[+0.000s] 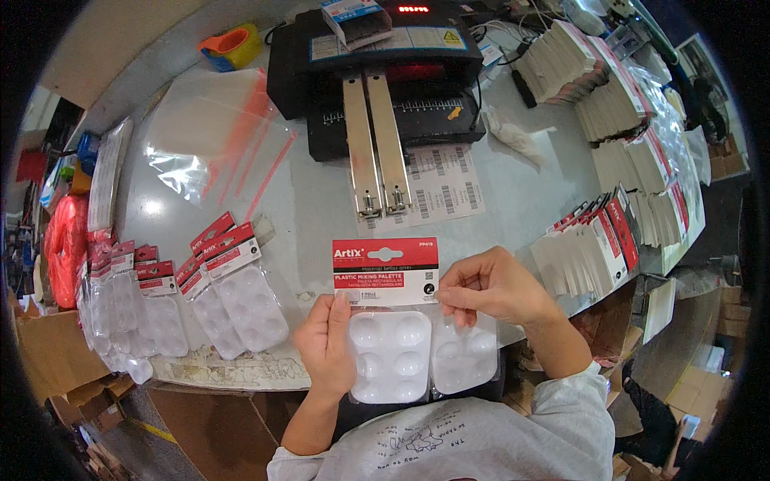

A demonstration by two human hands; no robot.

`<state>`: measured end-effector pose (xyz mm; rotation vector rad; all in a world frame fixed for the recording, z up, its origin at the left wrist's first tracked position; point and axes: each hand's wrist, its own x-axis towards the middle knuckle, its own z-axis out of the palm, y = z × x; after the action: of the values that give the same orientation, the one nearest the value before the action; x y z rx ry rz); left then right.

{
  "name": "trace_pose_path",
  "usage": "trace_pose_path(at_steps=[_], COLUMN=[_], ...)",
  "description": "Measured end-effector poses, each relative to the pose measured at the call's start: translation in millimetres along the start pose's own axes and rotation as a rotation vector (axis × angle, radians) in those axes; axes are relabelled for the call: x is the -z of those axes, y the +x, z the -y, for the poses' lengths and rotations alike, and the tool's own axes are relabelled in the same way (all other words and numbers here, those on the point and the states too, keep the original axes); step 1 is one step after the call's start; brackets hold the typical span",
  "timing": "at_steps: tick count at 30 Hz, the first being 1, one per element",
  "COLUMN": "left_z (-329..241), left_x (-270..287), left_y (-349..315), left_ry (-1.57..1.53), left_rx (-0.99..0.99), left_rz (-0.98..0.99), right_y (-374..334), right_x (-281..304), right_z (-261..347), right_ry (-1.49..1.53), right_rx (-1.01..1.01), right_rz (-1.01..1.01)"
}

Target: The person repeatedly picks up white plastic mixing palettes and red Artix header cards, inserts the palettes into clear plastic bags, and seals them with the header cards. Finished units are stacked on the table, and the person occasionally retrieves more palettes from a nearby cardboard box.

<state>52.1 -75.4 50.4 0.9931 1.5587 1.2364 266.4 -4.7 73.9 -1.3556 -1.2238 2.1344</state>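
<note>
Palette pack [391, 361] is held at the near edge of the surface [309, 216], its header card [385, 276] gripped by the left fingers [342, 307]; the right fingers [459, 297] are closed at its right corner, their hold unclear. The card might be creased if pulled unevenly. Round wells [410, 361] are moulded in smooth white plastic; beyond, glossy clear bags [200, 104] are spread beside a boxy black machine [321, 72]

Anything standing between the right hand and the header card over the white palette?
Nothing visible: the right hand's fingertips are right at the header card's right edge, while the left hand holds its lower left corner.
</note>
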Motion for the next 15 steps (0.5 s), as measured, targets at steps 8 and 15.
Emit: trace_pose_path(at_steps=[8, 15], left_z=[16, 38], left_x=[-16, -24], left_y=[44, 76], left_ry=[0.264, 0.138], left_rx=[0.064, -0.012], left_rz=[-0.016, -0.035], right_y=[51, 80], right_x=[0, 13], right_z=[-7, -24], right_ry=[0.206, 0.229], right_rx=[0.054, 0.186], right_rz=[-0.21, -0.297])
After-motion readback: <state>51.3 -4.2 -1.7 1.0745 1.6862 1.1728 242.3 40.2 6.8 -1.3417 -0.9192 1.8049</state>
